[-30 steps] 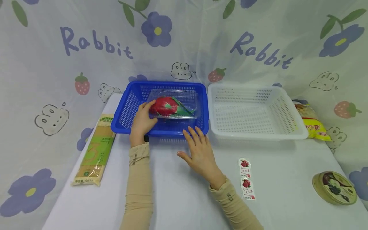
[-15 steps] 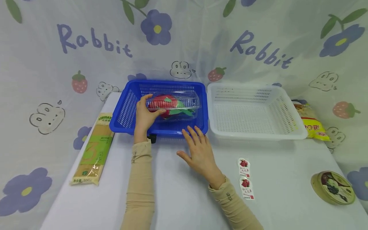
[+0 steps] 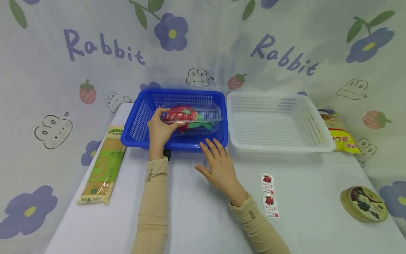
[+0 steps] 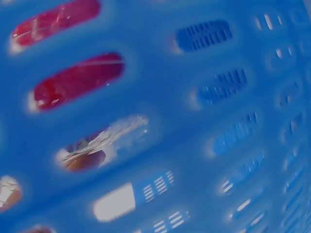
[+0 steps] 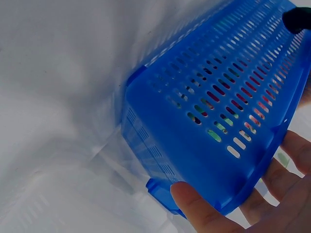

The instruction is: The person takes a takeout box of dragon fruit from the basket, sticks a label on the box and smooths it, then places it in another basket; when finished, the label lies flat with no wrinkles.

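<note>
In the head view a clear plastic clamshell box with a red and green dragon fruit inside it sits in the blue basket, tilted toward the front. My left hand grips the box's left end, thumb on the near side and fingers at the back. My right hand is spread, its fingertips at the basket's front right rim; whether they touch is unclear. The right wrist view has the right hand close to the blue basket. Slotted basket wall fills the left wrist view, hiding the left hand's grip.
A white basket adjoins the blue one on the right, with a yellow snack bag beyond it. Two dragon fruit stickers lie before it. A round tin stands at right, a pasta packet at left.
The left hand has moved slightly right and now has its thumb along the box's near side. The box has tipped toward the front. My right hand has stayed nearly still.
</note>
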{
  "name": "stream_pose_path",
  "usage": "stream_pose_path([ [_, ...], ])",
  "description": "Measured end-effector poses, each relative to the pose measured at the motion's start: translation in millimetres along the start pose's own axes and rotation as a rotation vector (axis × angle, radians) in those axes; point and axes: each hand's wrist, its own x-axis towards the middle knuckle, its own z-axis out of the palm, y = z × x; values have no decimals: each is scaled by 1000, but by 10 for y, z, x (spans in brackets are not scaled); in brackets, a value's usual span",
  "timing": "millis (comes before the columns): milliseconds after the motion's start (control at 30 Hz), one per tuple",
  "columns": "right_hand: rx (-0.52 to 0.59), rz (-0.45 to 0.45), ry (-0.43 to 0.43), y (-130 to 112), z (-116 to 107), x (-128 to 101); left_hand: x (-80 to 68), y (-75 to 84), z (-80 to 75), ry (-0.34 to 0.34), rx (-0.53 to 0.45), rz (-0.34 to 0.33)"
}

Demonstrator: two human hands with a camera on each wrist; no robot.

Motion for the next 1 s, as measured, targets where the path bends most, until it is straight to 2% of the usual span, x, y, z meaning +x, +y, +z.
stream_pose_path([
  [233,6,13,-7,-23,-18,4,-77,-1,-18,46,-40,3],
  [367,72,22,20,-25,-41,-7,-144,-1,-24,108,-79,19],
  [500,125,15,112,-6,-82,1,-231,13,-44,176,-116,78],
  [667,146,9,223,-2,-149,33,-371,49,-82,187,-183,127],
  [833,177,27,271,1,-249,50,-496,108,-91,200,-232,180],
  [1000,189,59,288,23,-359,58,-616,195,-93,213,-223,259],
])
